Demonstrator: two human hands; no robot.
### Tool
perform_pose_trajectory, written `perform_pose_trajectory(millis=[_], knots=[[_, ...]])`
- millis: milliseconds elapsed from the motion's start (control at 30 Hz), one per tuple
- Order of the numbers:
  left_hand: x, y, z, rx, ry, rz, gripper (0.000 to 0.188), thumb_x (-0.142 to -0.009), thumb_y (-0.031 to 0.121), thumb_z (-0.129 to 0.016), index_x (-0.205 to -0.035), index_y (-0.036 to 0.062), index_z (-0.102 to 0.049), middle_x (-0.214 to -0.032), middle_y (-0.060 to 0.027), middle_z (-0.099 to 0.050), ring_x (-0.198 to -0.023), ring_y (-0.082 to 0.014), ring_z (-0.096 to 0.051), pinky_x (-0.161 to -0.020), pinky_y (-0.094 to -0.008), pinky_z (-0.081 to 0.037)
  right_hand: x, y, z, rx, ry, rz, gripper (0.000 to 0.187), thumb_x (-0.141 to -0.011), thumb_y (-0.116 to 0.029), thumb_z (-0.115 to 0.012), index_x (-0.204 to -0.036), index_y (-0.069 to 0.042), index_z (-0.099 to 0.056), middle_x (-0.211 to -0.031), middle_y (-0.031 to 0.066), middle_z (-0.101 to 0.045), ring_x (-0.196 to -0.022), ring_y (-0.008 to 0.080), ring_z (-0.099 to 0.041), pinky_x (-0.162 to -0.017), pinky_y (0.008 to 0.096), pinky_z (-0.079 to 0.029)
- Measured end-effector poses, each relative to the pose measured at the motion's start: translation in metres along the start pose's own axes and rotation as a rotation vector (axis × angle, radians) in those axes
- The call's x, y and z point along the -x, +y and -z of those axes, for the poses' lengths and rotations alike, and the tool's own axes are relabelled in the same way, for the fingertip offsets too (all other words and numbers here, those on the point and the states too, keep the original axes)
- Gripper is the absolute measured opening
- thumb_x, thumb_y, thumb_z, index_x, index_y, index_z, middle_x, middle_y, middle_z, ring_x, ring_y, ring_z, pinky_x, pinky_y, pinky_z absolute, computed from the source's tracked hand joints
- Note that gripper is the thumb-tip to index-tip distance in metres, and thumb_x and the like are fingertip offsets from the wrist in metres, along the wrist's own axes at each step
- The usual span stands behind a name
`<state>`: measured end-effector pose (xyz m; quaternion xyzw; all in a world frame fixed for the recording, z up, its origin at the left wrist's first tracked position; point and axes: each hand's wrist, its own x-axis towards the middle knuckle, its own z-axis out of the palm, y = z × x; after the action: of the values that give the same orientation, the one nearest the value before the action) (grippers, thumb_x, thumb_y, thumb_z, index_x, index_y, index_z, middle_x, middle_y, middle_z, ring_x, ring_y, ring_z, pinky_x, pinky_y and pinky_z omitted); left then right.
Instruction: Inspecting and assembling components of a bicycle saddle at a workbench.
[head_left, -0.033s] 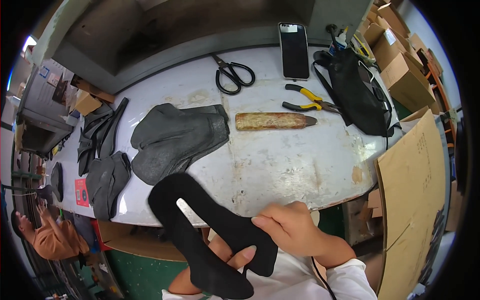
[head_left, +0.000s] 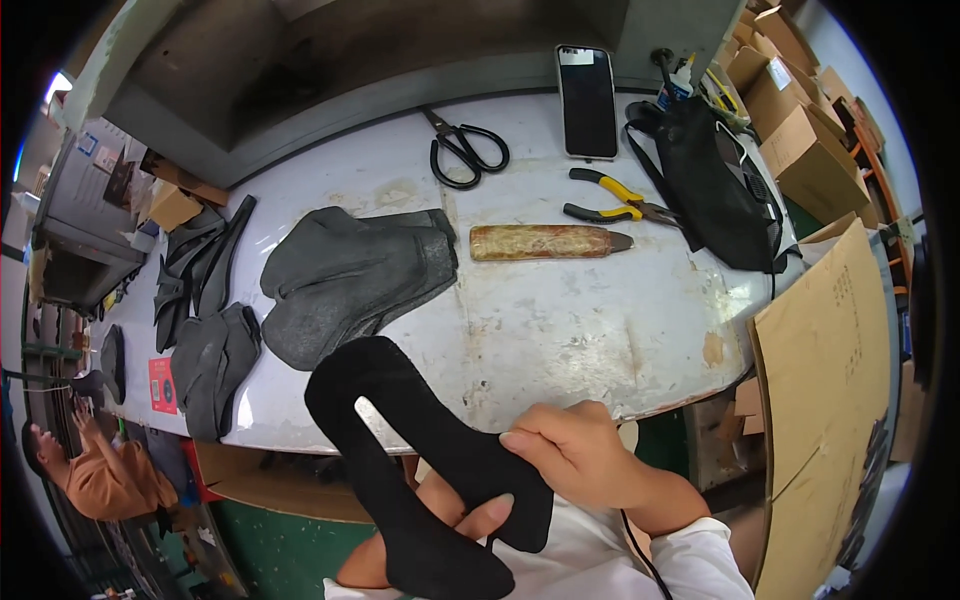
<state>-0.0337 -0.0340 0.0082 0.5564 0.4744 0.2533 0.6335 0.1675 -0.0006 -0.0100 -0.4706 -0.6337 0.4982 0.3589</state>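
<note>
A black U-shaped piece of material [head_left: 432, 430], with the look of a shoe upper, is held up over the bench's near edge. My left hand [head_left: 485, 518] grips it from below with the thumb on top; most of its fingers are hidden behind the piece. At the piece's right edge, my right hand [head_left: 585, 455] pinches it between thumb and bent fingers. Just beyond lies a stack of dark grey shoe-upper pieces [head_left: 350, 275] on the white bench [head_left: 560, 340].
On the bench are a knife with a wrapped handle [head_left: 540, 242], black-handled scissors [head_left: 462, 152], yellow-black pliers [head_left: 625, 195], a phone [head_left: 588, 105] and a black bag [head_left: 715, 185]. More grey pieces [head_left: 215, 365] lie left. Cardboard [head_left: 825, 400] stands right; another person [head_left: 115, 465] sits far left.
The curved top of the black piece has shifted slightly up and right, and its lower tip slightly right. Both hands keep their hold, almost unmoved.
</note>
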Motion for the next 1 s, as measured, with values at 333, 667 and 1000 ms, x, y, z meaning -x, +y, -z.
perform_pose_trajectory(millis=[333, 667, 1000], knots=[[-0.006, 0.009, 0.018, 0.295, -0.121, 0.285, 0.041, -0.091, 0.022, -0.065, -0.121, -0.0052, -0.058, -0.1, -0.0102, -0.066, -0.094, -0.016, -0.062, -0.082, -0.0305, -0.048, 0.004, 0.022, -0.024, -0.806, -0.06, -0.292, 0.027, -0.102, -0.025, -0.055, -0.09, -0.001, -0.058, -0.072, -0.0044, -0.055, -0.065, 0.003, -0.045, -0.058, 0.0193, -0.038], [-0.015, 0.001, 0.022, 0.339, -0.384, 0.158, 0.094, -0.086, 0.014, -0.074, -0.15, -0.0058, -0.007, -0.066, -0.0051, -0.056, -0.056, -0.0104, -0.049, -0.053, -0.0231, -0.038, 0.0, 0.0, 0.006, -0.844, -0.067, -0.258, 0.018, -0.087, -0.016, -0.076, -0.094, -0.001, -0.07, -0.07, -0.0021, -0.063, -0.053, 0.0035, -0.053, -0.046, 0.0192, -0.038], [-0.025, 0.006, 0.023, 0.21, -0.972, 0.349, 0.045, -0.087, 0.023, -0.072, -0.12, -0.0036, -0.059, -0.127, -0.0144, -0.055, -0.121, -0.0184, -0.052, -0.102, -0.0326, -0.039, 0.011, 0.026, -0.029, -1.095, -0.187, 0.128, 0.037, -0.094, -0.028, -0.066, -0.074, 0.002, -0.057, -0.064, 0.0084, -0.057, -0.051, 0.0161, -0.048, -0.046, 0.0313, -0.035]])
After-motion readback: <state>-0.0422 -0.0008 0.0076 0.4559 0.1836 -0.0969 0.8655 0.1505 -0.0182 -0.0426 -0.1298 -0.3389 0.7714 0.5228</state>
